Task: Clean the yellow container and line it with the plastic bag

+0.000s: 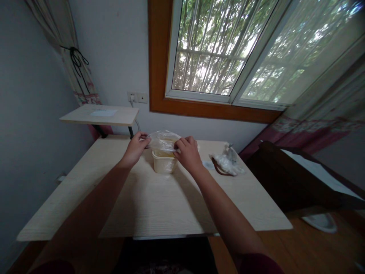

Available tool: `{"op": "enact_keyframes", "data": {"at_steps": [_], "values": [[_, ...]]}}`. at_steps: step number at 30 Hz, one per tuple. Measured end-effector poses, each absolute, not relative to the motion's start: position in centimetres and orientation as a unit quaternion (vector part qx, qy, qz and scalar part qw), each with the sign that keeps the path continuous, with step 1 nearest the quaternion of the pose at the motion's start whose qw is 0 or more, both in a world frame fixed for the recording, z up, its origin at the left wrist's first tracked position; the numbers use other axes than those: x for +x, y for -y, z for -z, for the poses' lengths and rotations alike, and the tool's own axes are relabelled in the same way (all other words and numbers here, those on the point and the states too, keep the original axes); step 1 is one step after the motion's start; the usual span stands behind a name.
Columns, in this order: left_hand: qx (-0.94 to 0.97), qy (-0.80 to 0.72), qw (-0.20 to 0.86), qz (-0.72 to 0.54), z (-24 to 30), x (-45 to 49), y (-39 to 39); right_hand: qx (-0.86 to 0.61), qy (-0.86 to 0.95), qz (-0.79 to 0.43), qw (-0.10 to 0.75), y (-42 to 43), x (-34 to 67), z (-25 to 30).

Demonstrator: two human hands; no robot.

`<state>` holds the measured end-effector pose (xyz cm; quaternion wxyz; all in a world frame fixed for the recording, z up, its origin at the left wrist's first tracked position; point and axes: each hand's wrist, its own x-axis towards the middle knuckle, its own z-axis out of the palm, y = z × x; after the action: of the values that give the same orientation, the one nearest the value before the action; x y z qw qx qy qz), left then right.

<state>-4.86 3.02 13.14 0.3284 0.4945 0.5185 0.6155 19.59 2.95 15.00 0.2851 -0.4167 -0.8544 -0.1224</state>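
A clear plastic bag (163, 140) is stretched between my two hands, just above a small cream plastic basket (164, 164) on the table. My left hand (138, 145) pinches the bag's left edge, its fingers closed. On the other side my right hand (188, 151) grips the bag's right edge, close to the basket's rim. Something yellowish shows through the film at the basket's top; I cannot make out what it is. The bag hides most of the basket's opening.
The pale wooden table (168, 205) carries a raised shelf (108, 114) with a paper on it at back left. A bundle of clear plastic (228, 163) with a brown strap-like loop lies at right. A dark piece of furniture (285, 182) stands beyond the table's right edge.
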Motion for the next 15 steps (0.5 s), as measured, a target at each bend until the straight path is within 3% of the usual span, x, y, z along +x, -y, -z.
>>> {"op": "enact_keyframes", "data": {"at_steps": [9, 15], "values": [[0.509, -0.553, 0.291, -0.591, -12.5, -7.1, -3.0, -0.374, 0.881, 0.105, 0.27, -3.9, 21.4, -14.9], [0.487, -0.528, 0.334, -0.61, -12.2, -6.4, -3.1, -0.362, 0.886, 0.117, 0.265, -4.1, 21.6, -14.5]]}}
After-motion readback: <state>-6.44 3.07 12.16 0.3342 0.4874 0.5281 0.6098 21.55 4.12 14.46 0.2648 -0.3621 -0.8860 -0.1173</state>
